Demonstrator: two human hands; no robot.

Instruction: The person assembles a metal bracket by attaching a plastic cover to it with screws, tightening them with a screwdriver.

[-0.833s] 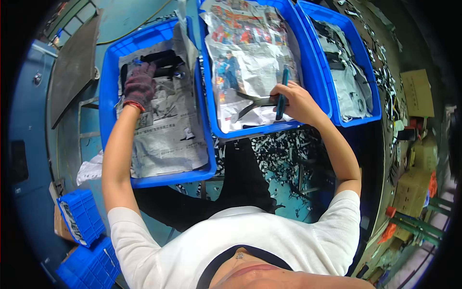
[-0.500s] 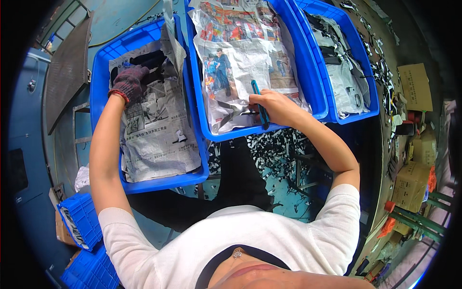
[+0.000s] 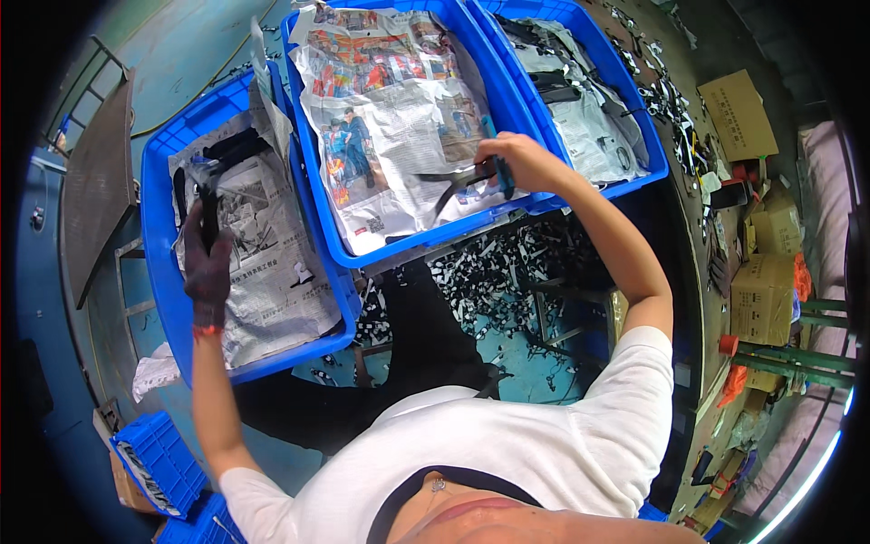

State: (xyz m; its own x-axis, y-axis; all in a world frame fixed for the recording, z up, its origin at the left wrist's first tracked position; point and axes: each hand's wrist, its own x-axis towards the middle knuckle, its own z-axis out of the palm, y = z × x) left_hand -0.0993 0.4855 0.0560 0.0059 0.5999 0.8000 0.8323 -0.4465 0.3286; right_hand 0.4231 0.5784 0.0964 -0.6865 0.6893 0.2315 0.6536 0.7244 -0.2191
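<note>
The left hand [image 3: 207, 269], in a dark glove, was closed around a slim black part [image 3: 207, 210] held upright over the newspaper-lined left blue crate [image 3: 156, 272]. The bare right hand [image 3: 517, 161] was curled around a teal-handled tool [image 3: 500, 172] at the near edge of the middle blue crate [image 3: 435, 238], touching a black angled piece [image 3: 458, 186] that lay on the newspaper [image 3: 390, 118] there. A third blue crate [image 3: 648, 154] of black parts stood just beside it on the right, with scattered black pieces [image 3: 489, 281] on the floor below.

Bright even daylight, soft shadows, strong fisheye bending, dark vignetted corners, sharp centre
</note>
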